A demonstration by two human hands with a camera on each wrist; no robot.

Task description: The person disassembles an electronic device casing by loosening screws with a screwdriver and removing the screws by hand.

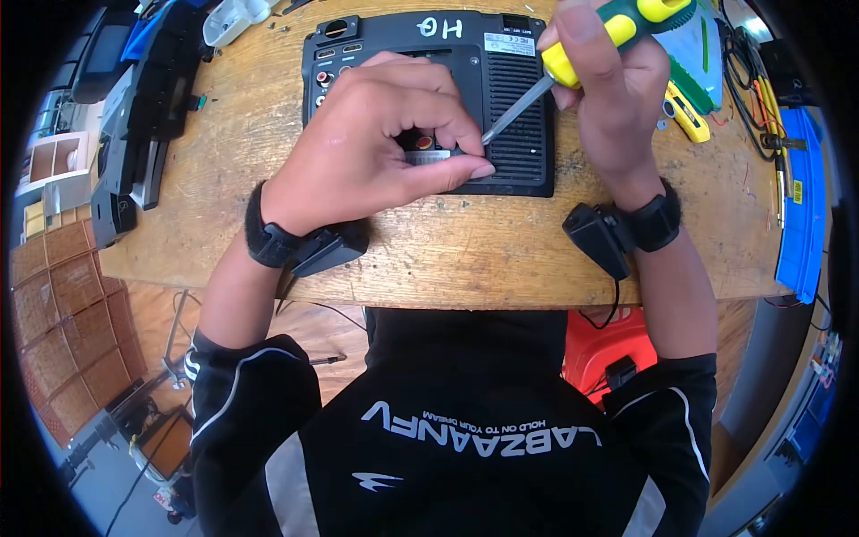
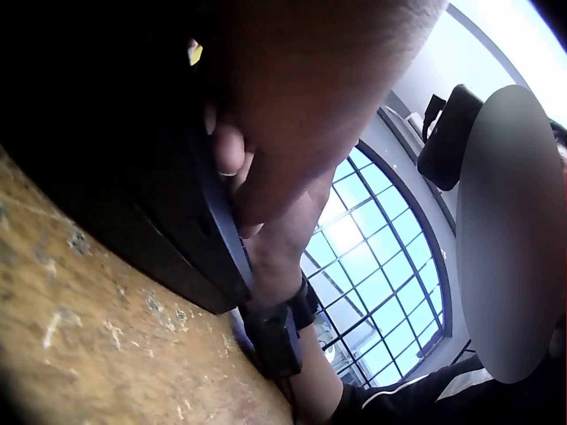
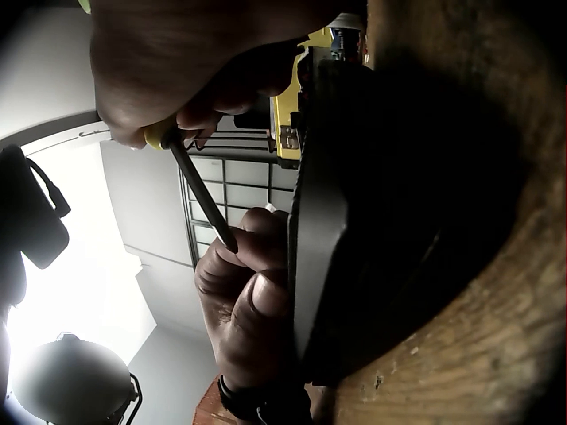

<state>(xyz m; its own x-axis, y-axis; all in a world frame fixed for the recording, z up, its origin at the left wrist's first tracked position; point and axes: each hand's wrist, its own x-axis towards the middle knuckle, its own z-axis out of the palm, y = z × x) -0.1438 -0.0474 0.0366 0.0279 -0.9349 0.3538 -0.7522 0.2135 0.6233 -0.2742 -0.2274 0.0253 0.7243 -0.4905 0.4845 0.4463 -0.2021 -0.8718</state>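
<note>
A black device (image 1: 524,161) with a slotted back lies on the wooden table, marked "HQ" in white. Above its right part, my right hand (image 1: 617,107) grips the yellow-green handle of a screwdriver (image 1: 523,109), its shaft slanting down to the left. My left hand (image 1: 358,148) rests over the device's middle, fingers bent, thumb and index tips close together beside the screwdriver's tip. Whether they pinch something small is hidden. In the right wrist view, the tip of the screwdriver (image 3: 204,195) meets the index finger of my left hand (image 3: 244,310). The left wrist view shows the device's edge (image 2: 213,239) in shadow.
A yellow cutter (image 1: 687,115) and a green-edged tray (image 1: 696,63) lie to the right, near cables and a blue bin (image 1: 801,206). Black casings (image 1: 134,125) stand at the left, a clear container (image 1: 234,20) at the back left. The table's front edge (image 1: 465,304) is near my body.
</note>
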